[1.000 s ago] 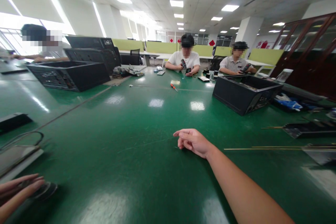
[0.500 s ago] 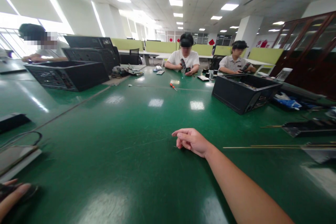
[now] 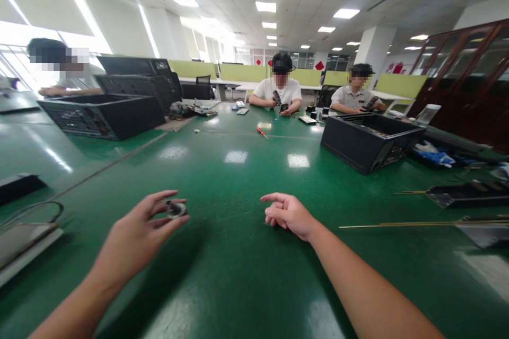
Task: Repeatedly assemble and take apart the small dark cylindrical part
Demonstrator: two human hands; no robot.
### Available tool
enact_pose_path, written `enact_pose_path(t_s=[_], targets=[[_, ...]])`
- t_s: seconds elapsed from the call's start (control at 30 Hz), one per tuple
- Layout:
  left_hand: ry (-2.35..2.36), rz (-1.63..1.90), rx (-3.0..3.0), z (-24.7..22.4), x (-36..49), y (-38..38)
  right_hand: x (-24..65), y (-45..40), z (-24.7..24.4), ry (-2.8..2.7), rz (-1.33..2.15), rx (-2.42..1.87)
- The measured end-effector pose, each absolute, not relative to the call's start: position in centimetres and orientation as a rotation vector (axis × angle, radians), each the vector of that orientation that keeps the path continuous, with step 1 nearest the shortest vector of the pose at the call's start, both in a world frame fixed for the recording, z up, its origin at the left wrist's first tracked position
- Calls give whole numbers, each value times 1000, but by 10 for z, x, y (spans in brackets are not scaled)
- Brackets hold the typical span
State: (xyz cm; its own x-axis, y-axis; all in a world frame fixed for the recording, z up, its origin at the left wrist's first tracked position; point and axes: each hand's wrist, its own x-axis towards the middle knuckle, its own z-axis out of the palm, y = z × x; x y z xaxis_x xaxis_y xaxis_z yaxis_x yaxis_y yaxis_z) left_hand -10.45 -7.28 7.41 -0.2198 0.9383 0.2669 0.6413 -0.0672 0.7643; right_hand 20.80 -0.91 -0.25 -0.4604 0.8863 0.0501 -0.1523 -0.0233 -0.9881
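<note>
In the head view, my left hand [image 3: 137,233] is raised over the table. Its thumb and fingers grip a small roundish black-and-silver part [image 3: 177,210], whose kind I cannot make out. To the right, my right hand [image 3: 288,214] rests low at the green tabletop [image 3: 234,275]. Its index finger points left while the thumb and other fingers are curled together. Whatever those curled fingers hold, if anything, is hidden. A gap of bare table separates the two hands.
Black computer cases stand at left [image 3: 103,114] and right [image 3: 368,140]. An orange screwdriver [image 3: 261,131] lies farther back. Thin brass-coloured rods [image 3: 397,224] stick out right of my arm. A flat panel [image 3: 27,249] with a cable lies left. Several co-workers sit around the table.
My left hand has come up from the lower left corner to the middle left, carrying the small part. My right hand stays in place, its thumb now closer to the curled fingers.
</note>
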Motion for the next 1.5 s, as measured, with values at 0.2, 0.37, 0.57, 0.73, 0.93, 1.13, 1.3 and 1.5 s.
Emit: enact_pose_path(t_s=[0.2,0.37,0.57,0.73,0.93,1.13,1.3,1.5], targets=[[1470,982,2102,36,-18,-22,207,-15,-7,-1698,1167,-922],[1289,988,2243,10,-6,-16,205,-18,-8,-1837,942,-1013],[1242,1061,2247,3,-7,-26,202,-20,-6,-1922,805,-1040],[1206,1083,2280,5,-4,-28,202,-22,-5,-1925,812,-1010],[1170,1069,2267,4,-3,-28,201,-24,-1,-1963,740,-1044],[1181,1102,2274,4,-1,-30,201,-24,1,-1940,733,-1047],[1191,1112,2285,4,-1,-31,202,-25,3,-1935,729,-1042],[1201,1122,2298,4,-2,-31,202,-24,3,-1927,733,-1056]])
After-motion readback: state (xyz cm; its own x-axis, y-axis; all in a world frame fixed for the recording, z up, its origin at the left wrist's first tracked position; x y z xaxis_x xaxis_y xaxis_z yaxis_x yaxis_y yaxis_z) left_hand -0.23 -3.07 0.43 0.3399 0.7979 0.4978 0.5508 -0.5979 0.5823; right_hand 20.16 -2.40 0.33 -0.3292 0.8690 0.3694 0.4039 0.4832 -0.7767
